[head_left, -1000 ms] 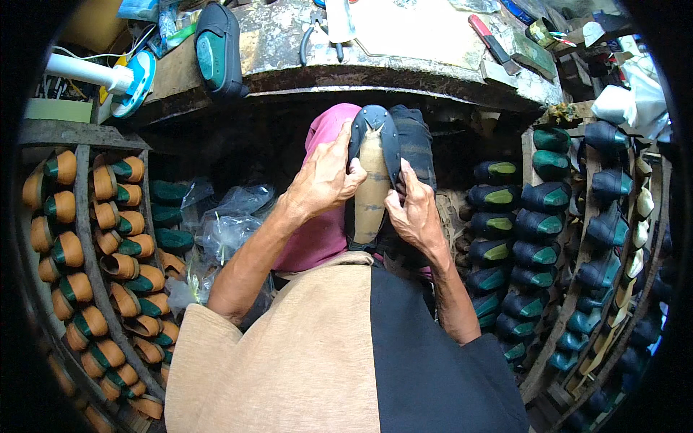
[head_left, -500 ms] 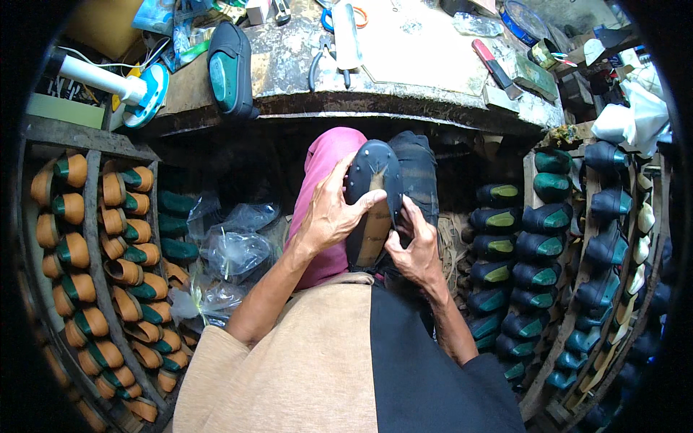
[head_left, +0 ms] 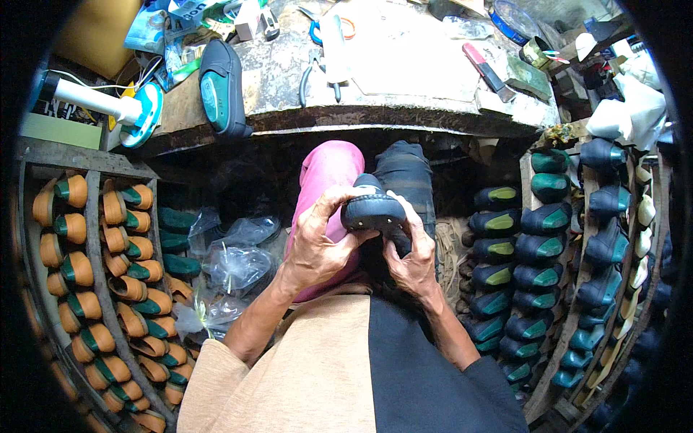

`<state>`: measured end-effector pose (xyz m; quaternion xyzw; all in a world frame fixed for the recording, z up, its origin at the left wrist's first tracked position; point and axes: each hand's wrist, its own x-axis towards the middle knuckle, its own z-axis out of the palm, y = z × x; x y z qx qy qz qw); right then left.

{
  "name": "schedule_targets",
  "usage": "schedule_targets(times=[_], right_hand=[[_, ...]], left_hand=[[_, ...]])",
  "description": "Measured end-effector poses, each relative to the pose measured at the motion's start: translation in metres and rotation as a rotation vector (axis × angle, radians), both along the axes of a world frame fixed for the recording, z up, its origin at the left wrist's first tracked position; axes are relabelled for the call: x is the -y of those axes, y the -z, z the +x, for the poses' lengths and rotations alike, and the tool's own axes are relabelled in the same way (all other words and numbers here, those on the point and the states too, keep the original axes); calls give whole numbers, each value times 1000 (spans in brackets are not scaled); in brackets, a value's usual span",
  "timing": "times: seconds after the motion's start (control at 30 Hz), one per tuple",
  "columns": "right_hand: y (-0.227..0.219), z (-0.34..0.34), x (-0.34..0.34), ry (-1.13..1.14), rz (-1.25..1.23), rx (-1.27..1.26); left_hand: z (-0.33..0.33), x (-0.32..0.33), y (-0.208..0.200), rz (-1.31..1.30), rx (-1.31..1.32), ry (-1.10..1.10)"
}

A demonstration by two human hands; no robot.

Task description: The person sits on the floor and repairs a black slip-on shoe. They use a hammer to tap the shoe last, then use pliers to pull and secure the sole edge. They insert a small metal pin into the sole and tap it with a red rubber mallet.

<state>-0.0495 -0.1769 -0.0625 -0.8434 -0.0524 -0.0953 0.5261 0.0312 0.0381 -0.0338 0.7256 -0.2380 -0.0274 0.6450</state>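
Over my lap I hold a dark shoe upper (head_left: 373,211) with both hands, one rounded end turned toward me. Stitches run along its top edge, and small shiny nail heads show lower down. My left hand (head_left: 323,234) is closed on its left side, fingers over the top and thumb below. On the right side my right hand (head_left: 411,249) grips it between thumb and fingers. The underside and far end are mostly hidden. A finished-looking dark shoe (head_left: 222,90) with a green inside lies on the bench's left part.
Ahead stands a worn workbench (head_left: 274,94) with pincers (head_left: 309,79), a white blade-shaped piece (head_left: 334,50) and a red-handled knife (head_left: 485,68). Racks of orange shoes (head_left: 72,228) flank me left; dark shoes (head_left: 541,247) fill racks on the right. Clear plastic bags (head_left: 238,265) lie by my left leg.
The shoe upper has been tipped from showing its long nailed underside to showing a rounded end, and sits slightly lower. Both hands shifted their hold with it. The view tilted slightly.
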Motion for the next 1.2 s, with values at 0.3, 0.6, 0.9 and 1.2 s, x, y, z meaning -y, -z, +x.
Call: schedule_targets(times=[0.3,0.6,0.9,1.2], right_hand=[[1,-17,-1,-19,-38,-50],[-33,-124,43,-46,-675,-319],[-30,-154,56,-234,-533,-646],[-58,-123,55,162,541,-665]], left_hand=[[-4,-15,-20,18,-133,148],[-10,-19,-22,8,-175,67],[-22,21,-23,102,-17,176],[-11,-4,-8,33,-52,151]])
